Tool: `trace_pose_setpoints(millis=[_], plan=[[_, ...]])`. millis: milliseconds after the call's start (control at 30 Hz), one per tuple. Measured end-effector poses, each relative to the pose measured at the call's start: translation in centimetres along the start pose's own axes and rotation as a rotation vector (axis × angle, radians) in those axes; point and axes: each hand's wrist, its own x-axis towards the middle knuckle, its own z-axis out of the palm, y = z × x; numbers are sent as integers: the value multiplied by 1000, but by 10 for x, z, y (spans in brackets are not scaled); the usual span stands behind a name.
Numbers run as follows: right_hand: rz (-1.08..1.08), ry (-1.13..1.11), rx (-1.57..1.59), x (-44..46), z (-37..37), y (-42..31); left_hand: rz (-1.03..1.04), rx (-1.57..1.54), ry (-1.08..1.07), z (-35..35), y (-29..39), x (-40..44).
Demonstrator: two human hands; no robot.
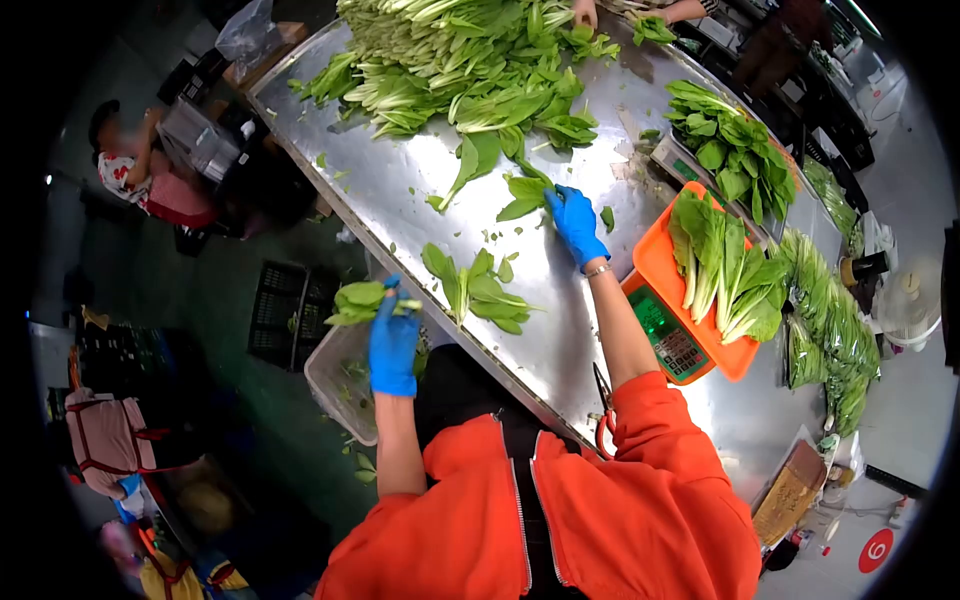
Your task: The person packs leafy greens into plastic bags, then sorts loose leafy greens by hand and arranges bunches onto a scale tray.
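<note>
My left hand (394,345), in a blue glove, is closed around a small bunch of leafy greens (356,304) over the table's near edge, above a pale bin (340,375). My right hand (575,225), also gloved in blue, reaches over the metal table (400,200) and touches a leafy stalk (524,196); its fingertips are partly hidden by the leaves. Between the hands lie loose greens (475,290). A large heap of greens (450,70) covers the far side. To the right, an orange tray (655,250) on a green-lit scale (665,335) holds more greens.
Another scale with greens (730,150) stands at the back right, beside bagged greens (825,330). Scissors (604,410) lie near the front edge. Another person's hands (684,10) are at the far edge. Black crates (290,315) stand on the floor; another person (150,175) sits at left.
</note>
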Motion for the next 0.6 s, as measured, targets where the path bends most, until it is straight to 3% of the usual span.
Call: trace_pose_setpoints(millis=[33, 67, 167, 233, 300, 367, 433, 567, 600], plan=[[-10, 58, -12, -7, 3, 4, -51, 39, 3, -2, -5, 2], [-21, 126, -20, -12, 3, 5, -67, 12, -133, -3, -4, 4], [-55, 284, -13, -21, -1, 5, -257, -21, -106, 14, -29, 3], [52, 83, 86, -19, -2, 5, -306, -74, -164, 14, -35, 4], [56, 34, 175, -18, -14, -3, -328, -111, -284, 14, -37, 6], [234, -166, 972, -29, -25, -14, -308, -96, -209, 16, -40, 8], [234, -270, 1181, -45, -29, -26, -251, -52, -164, 12, -44, 15], [109, -287, 1352, -81, -28, -62, -219, 30, -161, 23, -50, 27], [54, -247, 1224, -90, -31, -73, -174, 119, -131, 35, -47, 25]])
